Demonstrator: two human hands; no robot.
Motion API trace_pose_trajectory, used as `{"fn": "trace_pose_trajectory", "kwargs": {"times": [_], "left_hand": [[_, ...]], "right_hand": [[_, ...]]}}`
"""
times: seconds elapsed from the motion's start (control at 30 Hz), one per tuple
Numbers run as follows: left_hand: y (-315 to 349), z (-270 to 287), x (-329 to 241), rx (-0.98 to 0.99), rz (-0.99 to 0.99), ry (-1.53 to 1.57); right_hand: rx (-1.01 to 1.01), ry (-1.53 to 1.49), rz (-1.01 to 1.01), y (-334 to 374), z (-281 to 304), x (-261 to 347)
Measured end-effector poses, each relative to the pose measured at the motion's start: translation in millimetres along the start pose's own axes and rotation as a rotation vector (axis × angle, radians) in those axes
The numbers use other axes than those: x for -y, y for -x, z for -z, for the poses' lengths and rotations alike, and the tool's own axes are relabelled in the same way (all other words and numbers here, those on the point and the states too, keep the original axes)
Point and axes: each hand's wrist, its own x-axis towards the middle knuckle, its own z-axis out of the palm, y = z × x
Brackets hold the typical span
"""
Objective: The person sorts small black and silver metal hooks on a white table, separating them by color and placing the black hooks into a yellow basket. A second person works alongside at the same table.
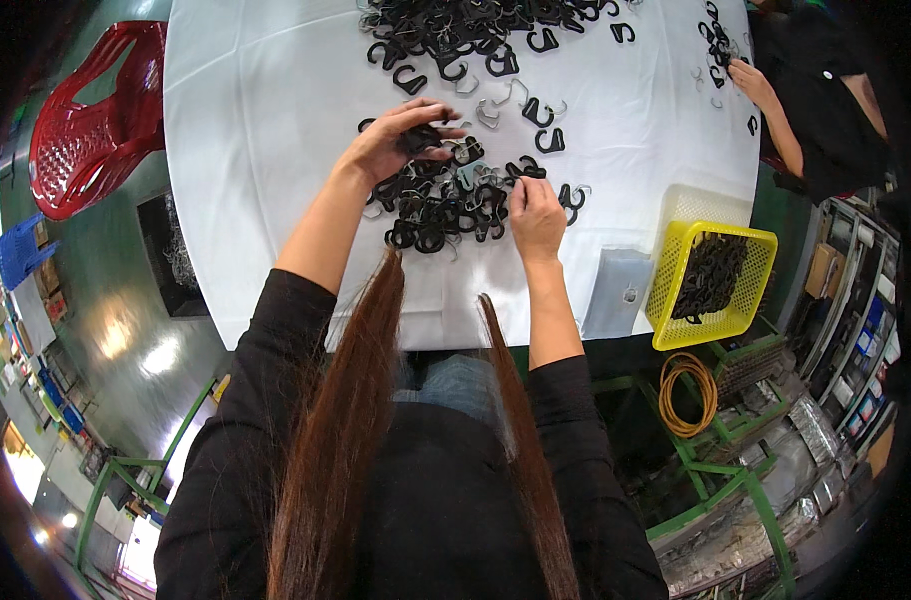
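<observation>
We are holding black hooks (pixel 415 139) in our left grip (pixel 380 146) over the counter (pixel 265 130); our narrow right grip (pixel 540 213) is touching others, its hold being unclear.

**A workshop or small factory floor**

The place looks like a workshop or small factory. A broad table (pixel 260 190) under a white cover carries heaps of small, near-identical black hook-shaped pieces (pixel 435 212), and a second person (pixel 810 110) handles pieces of a similar kind at its far right. More dark pieces (pixel 713 275) fill a yellow basket (pixel 661 325) at the near right corner. Below it come green metal framework (pixel 770 535) and a coil of tawny hose or cable (pixel 666 396), with packed shelving (pixel 860 310) beyond. A glossy green floor (pixel 125 290) and a red plastic chair (pixel 85 168) complete the industrial look.
</observation>
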Motion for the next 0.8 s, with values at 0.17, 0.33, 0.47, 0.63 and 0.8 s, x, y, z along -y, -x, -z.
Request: {"fn": "trace_pose_trajectory", "kwargs": {"times": [0.17, 0.33, 0.47, 0.63, 0.8], "left_hand": [[-59, -41, 6, 0.09, -0.007, -0.121], [-102, -76, 21, -0.007, 0.001, -0.237], [-116, -91, 44, -0.506, -0.412, -1.23], [-121, -99, 65, -0.563, -0.309, -1.515], [-124, -88, 62, -0.464, -0.283, -1.475]], "right_hand": [[0.139, -1.334, -0.763, -11, 39, -42], [0.277, -0.851, -0.834, -63, 57, -57], [0.269, 0.118, -0.629, -87, 18, -32], [0.26, -0.242, -0.627, -78, 21, -36], [0.296, -1.259, -0.827, -35, 73, -52]]}}
